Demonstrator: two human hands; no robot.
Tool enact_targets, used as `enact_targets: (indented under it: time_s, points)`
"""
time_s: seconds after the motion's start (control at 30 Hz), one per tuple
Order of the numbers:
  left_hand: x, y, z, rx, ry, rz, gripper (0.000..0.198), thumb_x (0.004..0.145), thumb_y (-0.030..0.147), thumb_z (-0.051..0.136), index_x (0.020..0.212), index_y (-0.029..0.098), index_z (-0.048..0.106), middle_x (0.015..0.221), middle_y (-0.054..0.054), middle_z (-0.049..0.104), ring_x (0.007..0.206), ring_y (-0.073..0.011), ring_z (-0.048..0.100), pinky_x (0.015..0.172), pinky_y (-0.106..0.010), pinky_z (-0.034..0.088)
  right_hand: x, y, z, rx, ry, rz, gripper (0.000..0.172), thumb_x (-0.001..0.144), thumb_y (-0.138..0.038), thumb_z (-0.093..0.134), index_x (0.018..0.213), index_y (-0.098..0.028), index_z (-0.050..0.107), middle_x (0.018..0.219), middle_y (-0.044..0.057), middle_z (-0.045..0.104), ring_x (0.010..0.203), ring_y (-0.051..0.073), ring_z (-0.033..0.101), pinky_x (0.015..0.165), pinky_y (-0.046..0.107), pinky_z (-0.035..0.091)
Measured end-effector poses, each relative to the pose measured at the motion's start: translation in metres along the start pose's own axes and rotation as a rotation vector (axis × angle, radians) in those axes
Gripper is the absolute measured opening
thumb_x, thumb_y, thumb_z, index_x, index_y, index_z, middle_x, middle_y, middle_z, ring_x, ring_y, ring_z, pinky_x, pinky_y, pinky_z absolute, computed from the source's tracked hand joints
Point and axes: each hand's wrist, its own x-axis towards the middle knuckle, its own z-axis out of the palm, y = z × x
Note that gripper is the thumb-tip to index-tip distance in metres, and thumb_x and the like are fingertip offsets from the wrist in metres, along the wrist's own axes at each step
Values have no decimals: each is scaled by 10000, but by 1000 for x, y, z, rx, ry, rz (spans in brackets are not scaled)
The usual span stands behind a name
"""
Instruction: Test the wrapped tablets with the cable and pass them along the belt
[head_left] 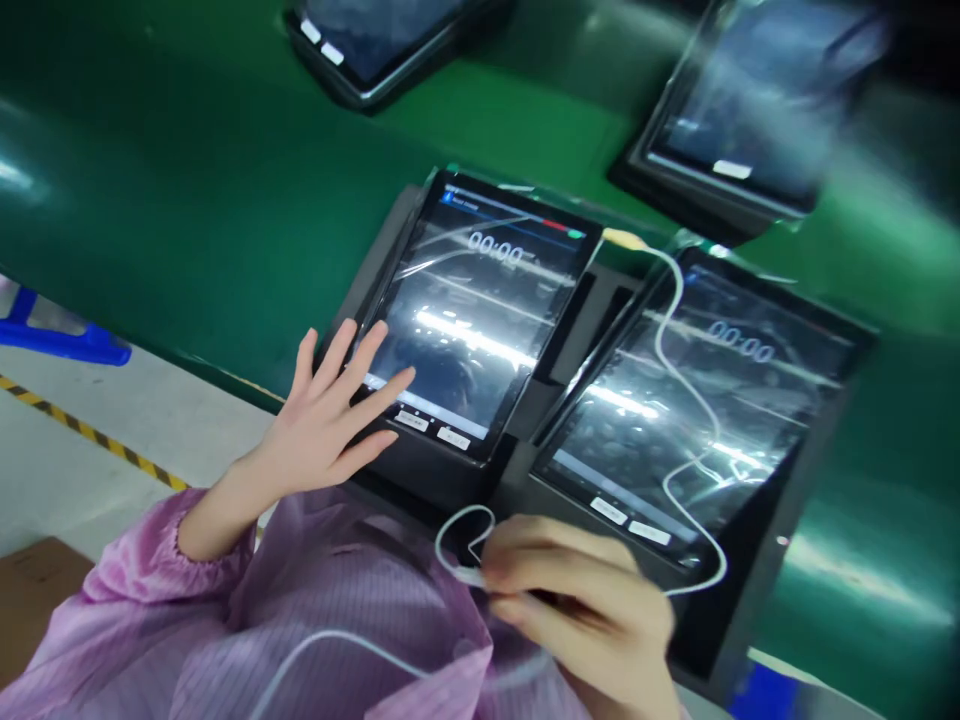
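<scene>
My left hand (322, 415) is open, fingers spread, over the lower left corner of a tablet (480, 300) in clear film. I cannot tell whether the fingertips touch it. That tablet's screen reads 00:00. Low in front of my body, my right hand (592, 600) is closed, thumb and fingers pinching a white cable (469, 575) that loops out beside them. A white cord runs up across a second tablet (667, 420), also showing 00:00, to a yellow plug (622, 240) at the first tablet's upper right corner. The pinched end is partly hidden by my fingers.
Both tablets rest on a dark tray (367, 275) on the green table (187, 220). Two more tablets stand farther back, one at the top left (382, 40) and one at the top right (757, 110). Blue stool parts (67, 340) show beyond the table's left edge.
</scene>
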Motion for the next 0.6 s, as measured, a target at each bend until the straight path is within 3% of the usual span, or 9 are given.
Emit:
enact_targets:
  time_s: [0.07,0.13,0.2,0.27,0.3,0.33,0.4,0.5,0.6]
  points:
    - [-1,-2,0,-30,6,-37,695,1060,282,464,1672,322,137,1756,-108,24,1615,-405,53,1252,-684,106,-5,-9,-16,-113,-259,73,252,1036,-252,578,1206,-295,758,1067,68,770,905,193,770,792,253,654]
    - [-2,-3,1,-57,18,-59,721,1056,244,464,1672,338,104,1757,-98,41,1617,-392,56,1254,-682,130,-7,-14,-43,-234,-339,211,291,1025,-258,572,1239,-317,760,1202,72,753,1066,222,752,926,294,639]
    - [-2,-4,3,-78,42,-71,733,1054,220,466,1670,355,93,1756,-90,68,1618,-380,81,1255,-680,151,3,-14,-82,-208,-42,337,266,946,-260,682,1182,-330,782,1191,66,763,1112,245,739,985,340,620]
    - [-1,-5,4,-94,70,-80,732,1053,208,468,1667,369,102,1754,-84,93,1616,-375,107,1255,-680,164,31,-8,-127,11,502,444,180,892,-235,727,1049,-281,802,1116,90,771,1044,227,757,958,312,619]
    - [-1,-5,5,-100,79,-90,730,1054,206,468,1666,374,108,1755,-80,99,1615,-372,113,1257,-678,165,52,-3,-149,61,617,417,188,965,-252,605,1018,-264,785,1145,99,757,1050,189,752,948,278,607]
    - [-1,-5,5,-103,85,-100,727,1055,206,469,1665,377,113,1755,-77,102,1616,-368,113,1260,-675,164,75,2,-169,108,703,408,320,1020,-207,449,959,-211,763,1205,141,727,1105,165,731,975,265,581]
    - [-2,-4,5,-104,93,-123,716,1058,208,469,1665,372,126,1757,-76,110,1620,-353,104,1267,-663,161,123,14,-200,336,963,571,459,1036,-142,316,759,-111,681,1270,236,651,1092,139,723,921,217,568]
    - [-3,-4,5,-107,108,-133,688,1060,192,463,1664,335,165,1753,-96,138,1626,-322,96,1276,-638,169,179,30,-227,377,991,689,482,1037,-180,298,640,-94,556,1404,279,523,1119,161,697,808,243,570]
    - [-5,-4,4,-116,118,-144,647,1057,174,462,1650,294,230,1743,-127,179,1625,-313,116,1273,-629,199,206,47,-247,346,999,776,506,1019,-240,247,559,-99,402,1518,262,367,1195,184,646,702,252,505]
